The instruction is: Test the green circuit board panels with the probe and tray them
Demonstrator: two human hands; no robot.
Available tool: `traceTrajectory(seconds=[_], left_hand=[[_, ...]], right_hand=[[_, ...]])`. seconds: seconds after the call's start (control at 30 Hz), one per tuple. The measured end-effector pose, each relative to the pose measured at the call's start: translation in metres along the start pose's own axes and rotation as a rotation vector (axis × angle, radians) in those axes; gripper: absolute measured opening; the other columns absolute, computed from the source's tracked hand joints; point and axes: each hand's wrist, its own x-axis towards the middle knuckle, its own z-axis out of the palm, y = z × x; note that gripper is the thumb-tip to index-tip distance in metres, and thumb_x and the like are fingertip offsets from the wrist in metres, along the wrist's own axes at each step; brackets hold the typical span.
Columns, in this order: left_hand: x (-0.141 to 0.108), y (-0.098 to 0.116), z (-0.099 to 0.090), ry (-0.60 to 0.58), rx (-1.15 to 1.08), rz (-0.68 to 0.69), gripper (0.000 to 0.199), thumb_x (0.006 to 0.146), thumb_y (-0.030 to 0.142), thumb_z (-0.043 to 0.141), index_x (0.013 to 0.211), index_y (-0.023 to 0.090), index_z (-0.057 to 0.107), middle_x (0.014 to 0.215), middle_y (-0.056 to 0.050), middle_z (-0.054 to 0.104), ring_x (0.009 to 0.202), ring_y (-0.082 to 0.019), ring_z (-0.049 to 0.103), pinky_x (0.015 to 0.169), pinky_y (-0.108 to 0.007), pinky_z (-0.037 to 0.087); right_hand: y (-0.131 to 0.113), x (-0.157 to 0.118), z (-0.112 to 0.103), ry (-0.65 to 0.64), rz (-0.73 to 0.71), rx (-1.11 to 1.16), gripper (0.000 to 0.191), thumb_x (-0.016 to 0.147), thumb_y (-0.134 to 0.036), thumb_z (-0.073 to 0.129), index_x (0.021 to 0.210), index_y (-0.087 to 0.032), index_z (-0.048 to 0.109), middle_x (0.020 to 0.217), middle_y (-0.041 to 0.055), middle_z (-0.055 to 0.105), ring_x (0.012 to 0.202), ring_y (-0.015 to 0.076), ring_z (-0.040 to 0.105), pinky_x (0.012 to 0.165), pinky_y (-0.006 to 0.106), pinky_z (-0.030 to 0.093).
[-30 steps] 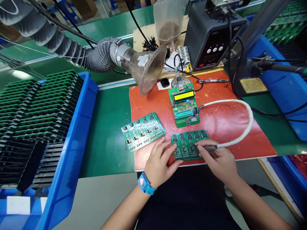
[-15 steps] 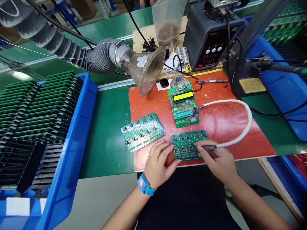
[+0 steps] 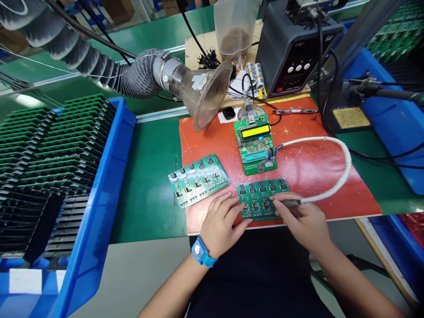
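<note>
Green workbench (image 3: 145, 190) with a glossy red mat (image 3: 318, 172) on top; we take clock positions from the board in front of us. That's the flat, rectangular dark-green circuit board with five repeated sections and small two-digit displays (image 3: 259, 202), lying near the mat's front edge. Our left hand (image 3: 220, 223) is at 8 o'clock, thumb and fingers spread, fingertips on the board's left side, thumb by its lower edge: steadying, not gripping. Our right hand (image 3: 306, 223) is at 4 o'clock, fingers pinched closed around a slim grey pen-like probe (image 3: 291, 203) on a white sleeved cable (image 3: 348, 164); the fingers hide the tip, so we can't tell if it makes contact. Cable loops via 2 o'clock to the bright-green programmer board with a lit yellow screen (image 3: 254, 148) at 12. Stack of matching pale-green circuit boards (image 3: 198, 182) sits at 10. Handling, our guess: board is light and stiff, likely to skate on the smooth mat if pushed sideways; the raised parts look fragile. Best hold: bare edges, opposite sides, off the displays. Probe looks rigid, cable springy, so hold it close to the tip.
</note>
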Motion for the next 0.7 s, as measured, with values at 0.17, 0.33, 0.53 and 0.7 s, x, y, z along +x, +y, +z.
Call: traceTrajectory(seconds=[0.17, 0.33, 0.53, 0.7], left_hand=[[0.0007, 0.0001, -0.0002, 0.018, -0.005, 0.005, 0.031, 0.084, 0.032, 0.072, 0.109, 0.016, 0.065, 0.111, -0.011, 0.07, 0.117, -0.029, 0.06, 0.096, -0.046, 0.055], [0.0005, -0.0002, 0.0005, 0.02, -0.007, 0.016, 0.031, 0.085, 0.032, 0.072, 0.11, 0.016, 0.064, 0.114, -0.011, 0.07, 0.12, -0.029, 0.06, 0.097, -0.046, 0.055], [0.0012, -0.0013, 0.0015, 0.016, -0.012, 0.013, 0.03, 0.085, 0.032, 0.071, 0.11, 0.017, 0.064, 0.115, -0.01, 0.07, 0.122, -0.029, 0.059, 0.097, -0.047, 0.054], [0.0005, -0.0013, 0.001, 0.017, -0.017, 0.01, 0.03, 0.085, 0.032, 0.071, 0.11, 0.017, 0.064, 0.116, -0.01, 0.07, 0.121, -0.029, 0.06, 0.098, -0.047, 0.054]], right_hand=[[0.0009, -0.0013, -0.0003, 0.008, -0.012, -0.007, 0.017, 0.088, -0.032, 0.06, 0.082, -0.019, 0.069, 0.085, 0.0056, 0.073, 0.064, 0.0156, 0.068, 0.053, 0.024, 0.055], [0.0015, -0.002, -0.0001, 0.005, -0.032, -0.033, 0.018, 0.089, -0.03, 0.059, 0.079, -0.019, 0.069, 0.085, 0.0052, 0.073, 0.065, 0.0145, 0.069, 0.057, 0.023, 0.055], [0.0017, -0.0027, -0.0019, -0.011, -0.004, -0.033, 0.015, 0.089, -0.031, 0.06, 0.089, -0.019, 0.069, 0.085, 0.0044, 0.073, 0.061, 0.0145, 0.068, 0.057, 0.025, 0.055], [-0.0016, -0.0018, -0.0046, -0.036, 0.016, -0.063, 0.016, 0.089, -0.033, 0.061, 0.091, -0.02, 0.07, 0.079, 0.0033, 0.072, 0.061, 0.0154, 0.068, 0.058, 0.026, 0.056]])
